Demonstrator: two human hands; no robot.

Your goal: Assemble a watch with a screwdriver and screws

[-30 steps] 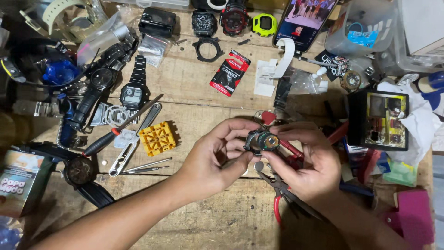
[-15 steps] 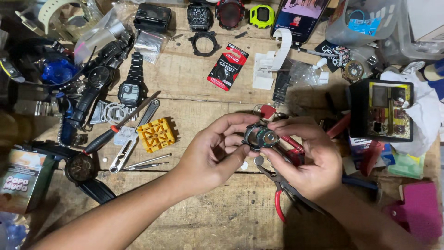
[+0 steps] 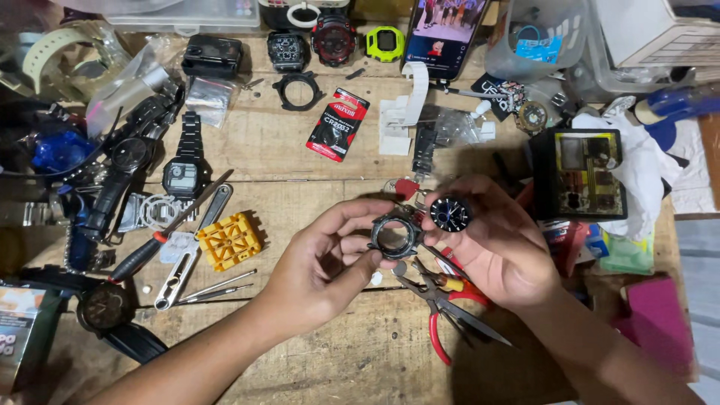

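Head view: left hand (image 3: 319, 266) pinches an empty black watch case (image 3: 394, 235) at its fingertips; right hand (image 3: 495, 247) pinches a round dark dial module (image 3: 451, 214), just beside the case and slightly above it. Red-handled pliers (image 3: 442, 300) lie on the wooden counter (image 3: 330, 360) under both hands. Yellow block (image 3: 229, 240) sits left of the left hand.

Worn wooden plank workbench (image 3: 300, 157), cluttered, under warm light

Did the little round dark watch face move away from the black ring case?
Yes. The round dark watch face has come out of the black ring-shaped case, up and rightward, away from the red-handled pliers.
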